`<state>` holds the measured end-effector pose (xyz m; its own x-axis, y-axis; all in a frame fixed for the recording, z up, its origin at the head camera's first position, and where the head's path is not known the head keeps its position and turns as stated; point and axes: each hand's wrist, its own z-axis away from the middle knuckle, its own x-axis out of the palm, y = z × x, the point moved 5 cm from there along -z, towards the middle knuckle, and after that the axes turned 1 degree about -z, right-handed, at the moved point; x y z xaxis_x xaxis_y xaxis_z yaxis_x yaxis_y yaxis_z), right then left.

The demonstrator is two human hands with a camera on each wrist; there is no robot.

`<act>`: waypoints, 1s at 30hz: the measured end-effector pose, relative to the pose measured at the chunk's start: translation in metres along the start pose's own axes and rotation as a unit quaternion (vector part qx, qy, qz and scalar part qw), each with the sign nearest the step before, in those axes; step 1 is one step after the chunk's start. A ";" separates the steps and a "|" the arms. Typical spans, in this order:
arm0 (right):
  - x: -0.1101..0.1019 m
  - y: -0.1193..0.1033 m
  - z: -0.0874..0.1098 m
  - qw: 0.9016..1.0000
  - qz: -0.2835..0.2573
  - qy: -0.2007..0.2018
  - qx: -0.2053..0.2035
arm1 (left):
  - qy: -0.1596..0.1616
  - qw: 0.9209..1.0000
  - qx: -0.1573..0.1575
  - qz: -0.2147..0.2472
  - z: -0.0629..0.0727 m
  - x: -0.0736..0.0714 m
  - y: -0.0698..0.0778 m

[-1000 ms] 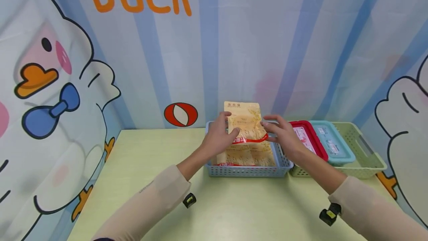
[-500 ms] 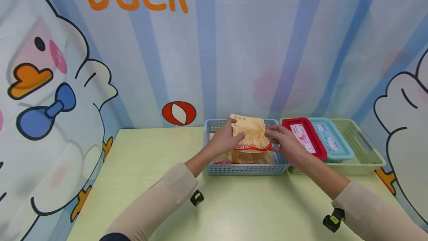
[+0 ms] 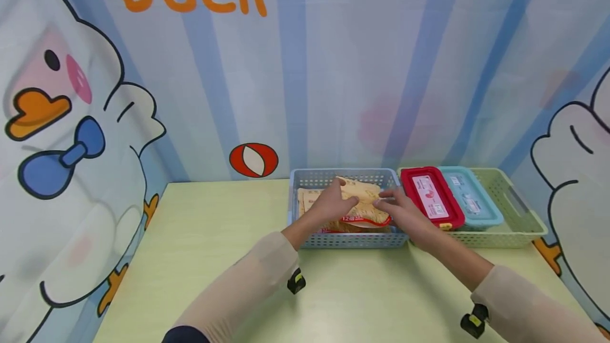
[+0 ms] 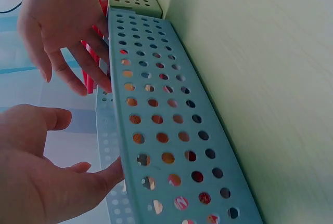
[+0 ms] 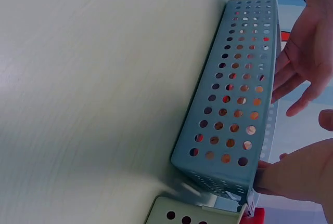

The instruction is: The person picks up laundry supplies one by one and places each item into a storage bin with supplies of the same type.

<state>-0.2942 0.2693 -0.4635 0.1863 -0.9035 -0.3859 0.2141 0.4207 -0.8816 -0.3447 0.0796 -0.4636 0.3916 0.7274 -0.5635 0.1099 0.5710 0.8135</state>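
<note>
A beige packet with a red lower band lies on top of other beige packets in the blue perforated basket. My left hand reaches over its left side, fingers extended toward the far part and thumb held apart. At its right edge, my right hand has its fingertips right by the packet. In the left wrist view, both the left hand and the right hand dip their spread fingers behind the basket wall. The packet itself is mostly hidden in both wrist views.
Right of the blue basket stands a green basket, holding a red-lidded box and a turquoise-lidded box. The baskets sit near the back of a pale yellow-green table, against a duck-printed curtain.
Both hands have lowered the beige packet from above the blue basket down onto the packets inside. Their fingers have loosened around it.
</note>
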 end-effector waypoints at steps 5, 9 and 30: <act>0.008 0.000 -0.001 0.999 0.052 -0.013 -0.012 | -0.023 1.000 -0.020 -0.009 0.002 0.009 -0.002; 0.010 0.003 -0.002 0.996 0.081 -0.018 -0.015 | -0.037 0.999 -0.024 -0.026 0.001 0.013 -0.003; 0.005 -0.007 -0.001 0.990 0.132 -0.035 -0.034 | -0.117 0.977 0.006 -0.177 0.004 -0.019 0.004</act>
<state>-0.2961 0.2619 -0.4597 0.2944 -0.7538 -0.5875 0.0840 0.6328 -0.7698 -0.3478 0.0669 -0.4488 0.5259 0.3778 -0.7620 0.2855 0.7655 0.5766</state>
